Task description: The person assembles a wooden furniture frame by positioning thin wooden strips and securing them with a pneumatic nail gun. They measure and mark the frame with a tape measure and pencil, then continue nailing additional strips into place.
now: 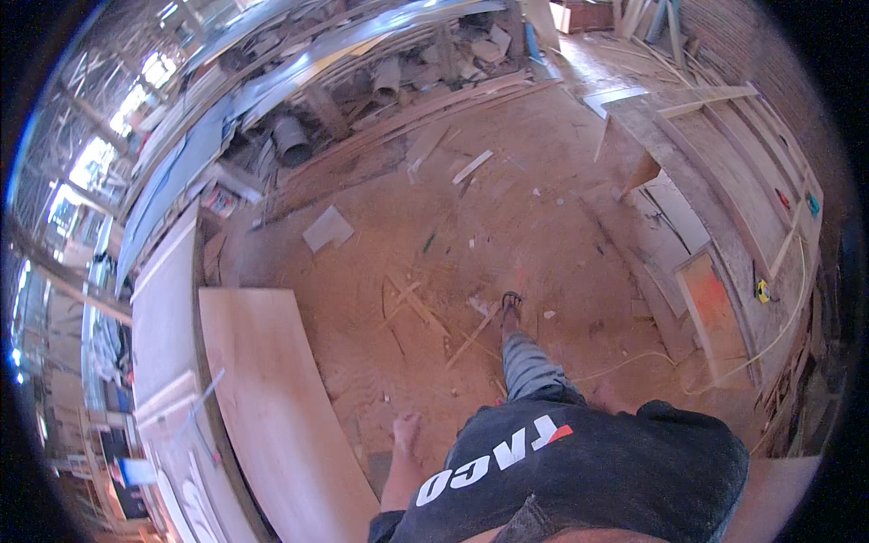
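Fingers of the left hand point(406, 429) hang loosely together, pointing down, holding nothing and touching nothing; the bare forearm drops beside a large pale plywood sheet point(272, 398) leaning just to its left. The right hand point(605, 395) shows only partly above the dark printed shirt point(588, 471), and its fingers cannot be made out. Ahead, a sandalled foot point(511, 306) in grey trousers steps onto the sawdust-covered floor point(471, 217) among thin wooden offcut strips point(418, 308). A long wooden workbench point(715, 172) runs along the right.
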